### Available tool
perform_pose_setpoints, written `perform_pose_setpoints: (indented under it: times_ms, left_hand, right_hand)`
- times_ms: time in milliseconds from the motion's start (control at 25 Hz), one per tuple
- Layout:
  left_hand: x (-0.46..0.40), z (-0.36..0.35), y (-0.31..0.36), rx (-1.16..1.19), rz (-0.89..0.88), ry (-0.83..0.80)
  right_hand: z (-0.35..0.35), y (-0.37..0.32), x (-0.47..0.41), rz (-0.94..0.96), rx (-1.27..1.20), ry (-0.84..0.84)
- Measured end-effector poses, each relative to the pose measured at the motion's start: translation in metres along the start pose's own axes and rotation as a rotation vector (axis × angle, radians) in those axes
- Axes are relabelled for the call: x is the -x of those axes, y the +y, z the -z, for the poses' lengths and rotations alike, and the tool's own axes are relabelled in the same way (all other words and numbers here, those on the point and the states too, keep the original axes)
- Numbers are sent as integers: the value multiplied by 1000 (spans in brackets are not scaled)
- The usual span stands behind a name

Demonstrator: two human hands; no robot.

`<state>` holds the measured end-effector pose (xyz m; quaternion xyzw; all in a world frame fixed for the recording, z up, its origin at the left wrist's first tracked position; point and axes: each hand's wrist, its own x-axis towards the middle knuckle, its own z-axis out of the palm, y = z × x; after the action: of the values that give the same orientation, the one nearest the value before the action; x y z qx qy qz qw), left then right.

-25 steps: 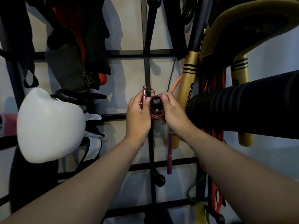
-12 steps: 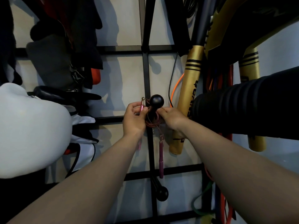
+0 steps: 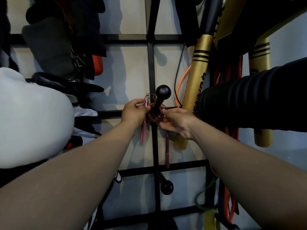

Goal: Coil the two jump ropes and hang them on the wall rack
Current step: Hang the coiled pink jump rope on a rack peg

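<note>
Hands (image 3: 155,119) both pinching coiled jump rope (image 3: 153,116), looped over rack peg (image 3: 162,92).

The ball-tipped peg (image 3: 163,92) jutted from the wall rack (image 3: 151,67) between both hands; a black padded roll (image 3: 252,100) and gold bats (image 3: 196,83) crowded the rack's right side; a white glove (image 3: 31,123) bulged in at its left edge; bare panels lay open above the peg and below it, toward a lower peg (image 3: 166,186).
</note>
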<state>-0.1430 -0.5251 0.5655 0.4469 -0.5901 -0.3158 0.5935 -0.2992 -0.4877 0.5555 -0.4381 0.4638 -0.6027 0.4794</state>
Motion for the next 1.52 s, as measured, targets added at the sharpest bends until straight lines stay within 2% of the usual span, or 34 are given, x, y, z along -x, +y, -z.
perform_pose_setpoints:
  times_ms: [240, 480, 800, 1120, 1320, 1520]
  left_hand:
    - [32, 12, 5, -98, -51, -44]
    - [81, 30, 46, -193, -52, -81]
    - [206, 79, 121, -296, -68, -142]
    - [343, 131, 210, -802, -397, -441]
    - [407, 123, 237, -924, -603, -589]
    - [449, 85, 198, -944, -610, -769]
  right_hand:
    - [1, -16, 39, -35, 53, -72]
    - [18, -47, 102, 14, 210, 8]
    - [26, -105, 257, 51, 442, 8]
    - [34, -152, 439, 298, 1133, -78]
    - [51, -137, 503, 297, 1242, -90]
    - [98, -84, 525, 262, 1322, -87]
